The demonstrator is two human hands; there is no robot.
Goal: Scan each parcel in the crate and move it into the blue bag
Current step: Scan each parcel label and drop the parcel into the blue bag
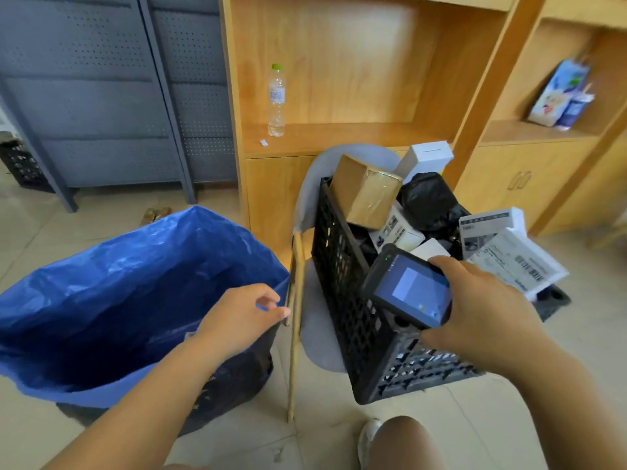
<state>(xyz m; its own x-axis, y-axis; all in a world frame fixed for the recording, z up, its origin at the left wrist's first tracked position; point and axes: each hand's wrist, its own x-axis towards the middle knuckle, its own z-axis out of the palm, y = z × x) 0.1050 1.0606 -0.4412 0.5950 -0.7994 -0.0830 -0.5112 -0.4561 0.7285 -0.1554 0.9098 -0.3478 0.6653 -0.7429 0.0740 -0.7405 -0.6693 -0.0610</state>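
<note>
A black plastic crate (342,266) sits on a grey chair, piled with several parcels: a brown cardboard box (364,191), a white box (425,159), a black plastic bag parcel (429,201) and white labelled parcels (512,262). My right hand (481,307) grips a handheld scanner (407,288) with a lit screen, held over the crate's near corner. The open blue bag (135,283) stands to the left, lining a dark bin. My left hand (244,317) hovers over the bag's right rim, fingers loosely curled, holding nothing.
The grey chair (315,334) has a wooden leg between bag and crate. A wooden shelf unit (339,137) behind carries a water bottle (276,100). Grey metal racks (101,96) stand at left, with another black crate (20,161). My knee and shoe (373,435) are below.
</note>
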